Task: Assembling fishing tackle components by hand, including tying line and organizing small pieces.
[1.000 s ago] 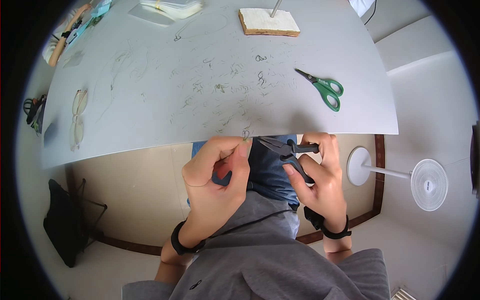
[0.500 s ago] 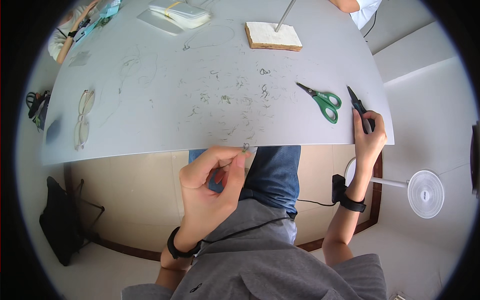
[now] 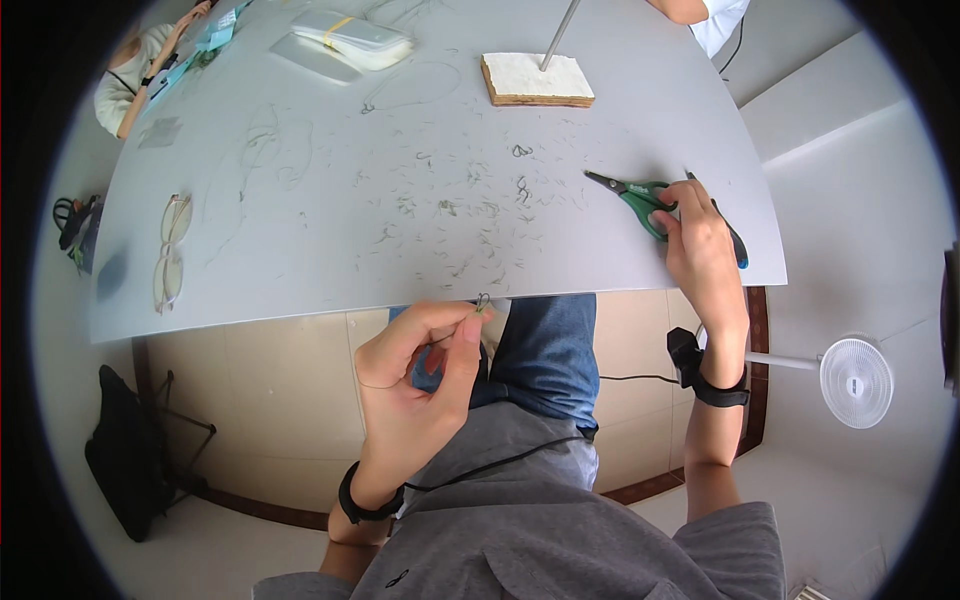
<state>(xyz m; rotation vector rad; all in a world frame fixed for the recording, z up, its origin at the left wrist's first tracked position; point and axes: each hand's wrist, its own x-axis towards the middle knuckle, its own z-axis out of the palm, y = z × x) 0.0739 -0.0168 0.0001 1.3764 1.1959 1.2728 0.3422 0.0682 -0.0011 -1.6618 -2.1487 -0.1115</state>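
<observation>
Thumb and forefinger of my left hand pinch a small dark looped piece, hook-like and too small to name, just off the table's near edge. A thin thread crosses the palm side of that hand. My right hand closes its thumb and fingers on the handles of the green-handled scissors, which lie on the table with dark blades pointing to the far left. Partly hidden under this hand is a slim dark pointed tool. Two small dark looped pieces lie left of the scissors.
Short thread clippings litter the middle of the grey table. Glasses lie at the left. At the back are clear plastic bags and a block with a metal rod. Other people's arms reach in at both far corners.
My right hand has moved left from the dark pointed tool to the handles of the scissors. My left hand still pinches the small looped piece in nearly the same place.
</observation>
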